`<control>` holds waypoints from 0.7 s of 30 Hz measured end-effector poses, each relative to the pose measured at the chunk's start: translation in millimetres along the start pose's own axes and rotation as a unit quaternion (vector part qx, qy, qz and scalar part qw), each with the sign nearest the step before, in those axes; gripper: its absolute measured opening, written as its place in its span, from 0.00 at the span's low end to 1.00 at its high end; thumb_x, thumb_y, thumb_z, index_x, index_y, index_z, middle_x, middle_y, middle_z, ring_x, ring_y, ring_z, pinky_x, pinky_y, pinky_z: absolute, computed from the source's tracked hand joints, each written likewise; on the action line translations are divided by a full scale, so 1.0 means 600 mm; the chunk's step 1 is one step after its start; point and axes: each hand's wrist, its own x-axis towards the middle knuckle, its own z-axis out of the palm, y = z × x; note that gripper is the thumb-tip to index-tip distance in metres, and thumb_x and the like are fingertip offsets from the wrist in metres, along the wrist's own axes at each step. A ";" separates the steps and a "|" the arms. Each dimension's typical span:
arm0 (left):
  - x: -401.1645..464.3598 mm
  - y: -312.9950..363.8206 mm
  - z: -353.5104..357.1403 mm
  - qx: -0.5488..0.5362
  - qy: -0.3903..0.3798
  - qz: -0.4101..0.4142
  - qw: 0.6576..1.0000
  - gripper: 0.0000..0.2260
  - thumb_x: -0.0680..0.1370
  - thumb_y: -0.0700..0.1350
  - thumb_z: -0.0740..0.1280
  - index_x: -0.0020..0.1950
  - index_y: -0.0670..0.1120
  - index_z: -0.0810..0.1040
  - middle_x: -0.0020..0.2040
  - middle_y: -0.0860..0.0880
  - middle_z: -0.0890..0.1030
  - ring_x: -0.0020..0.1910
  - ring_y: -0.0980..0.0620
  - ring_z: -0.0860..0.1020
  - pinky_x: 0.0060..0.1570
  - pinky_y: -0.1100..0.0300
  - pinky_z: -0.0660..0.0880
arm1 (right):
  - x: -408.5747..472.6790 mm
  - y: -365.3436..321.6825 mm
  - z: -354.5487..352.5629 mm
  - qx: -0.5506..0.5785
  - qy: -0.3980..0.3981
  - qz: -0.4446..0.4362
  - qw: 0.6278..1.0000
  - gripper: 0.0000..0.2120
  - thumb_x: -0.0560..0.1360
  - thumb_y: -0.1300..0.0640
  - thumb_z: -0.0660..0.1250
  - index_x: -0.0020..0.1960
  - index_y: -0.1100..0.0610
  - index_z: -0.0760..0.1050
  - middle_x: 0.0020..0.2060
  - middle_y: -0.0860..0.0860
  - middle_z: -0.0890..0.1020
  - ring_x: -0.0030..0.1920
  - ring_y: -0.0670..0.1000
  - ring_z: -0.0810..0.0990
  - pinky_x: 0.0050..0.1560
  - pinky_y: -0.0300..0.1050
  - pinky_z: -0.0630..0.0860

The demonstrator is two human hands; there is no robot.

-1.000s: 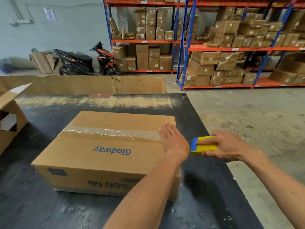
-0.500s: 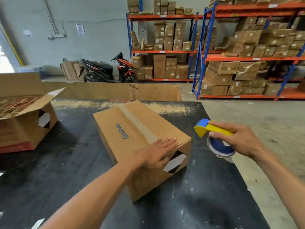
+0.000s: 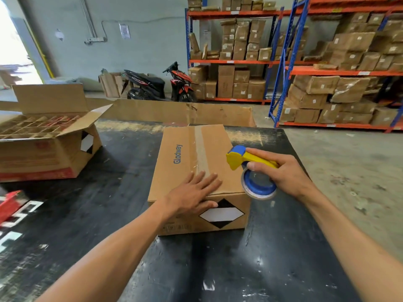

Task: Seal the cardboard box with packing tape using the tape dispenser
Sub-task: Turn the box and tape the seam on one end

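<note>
A brown cardboard box [image 3: 185,158] printed "Glodway" stands on the black table [image 3: 109,210], its short end with a black-and-white diamond label facing me. A strip of clear tape [image 3: 200,147] runs along its top seam, front to back. My left hand [image 3: 194,192] lies flat, fingers spread, on the near top edge of the box. My right hand [image 3: 283,171] grips the yellow handle of the blue-and-yellow tape dispenser [image 3: 250,168], held just above the box's near right corner, its tape roll hanging beside the edge.
An open carton [image 3: 45,149] with dividers sits at the table's left. A flat cardboard sheet [image 3: 178,112] stands along the far edge. Red and white pieces [image 3: 13,210] lie at the near left. Shelving with cartons [image 3: 327,83] and a parked scooter [image 3: 157,83] stand behind.
The box has been turned about a quarter turn, so its short end now faces me. My left hand stayed on its top. My right hand brought the dispenser over the box's right corner.
</note>
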 end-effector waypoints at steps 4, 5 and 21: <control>-0.010 -0.006 -0.002 0.001 0.008 0.032 0.999 0.32 0.80 0.66 0.46 0.81 0.55 0.40 0.81 0.49 0.43 0.79 0.40 0.45 0.76 0.43 0.42 | -0.016 -0.024 0.033 -0.003 0.013 0.000 1.000 0.18 0.74 0.57 0.75 0.63 0.47 0.80 0.38 0.36 0.86 0.36 0.34 0.81 0.38 0.26 0.73; -0.015 -0.009 -0.001 0.002 0.012 0.046 0.999 0.32 0.81 0.65 0.46 0.81 0.54 0.41 0.81 0.49 0.43 0.79 0.40 0.45 0.76 0.43 0.42 | -0.020 -0.028 0.040 -0.003 0.019 -0.002 1.000 0.18 0.74 0.58 0.74 0.63 0.49 0.80 0.34 0.36 0.84 0.31 0.34 0.79 0.34 0.25 0.71; -0.102 0.044 -0.030 -0.501 0.191 -0.081 0.840 0.22 0.82 0.51 0.60 0.77 0.50 0.66 0.77 0.50 0.67 0.76 0.49 0.63 0.74 0.55 0.58 | -0.133 -0.078 0.110 -0.143 0.085 -0.034 0.986 0.20 0.68 0.39 0.76 0.59 0.32 0.79 0.45 0.49 0.79 0.43 0.48 0.76 0.44 0.41 0.72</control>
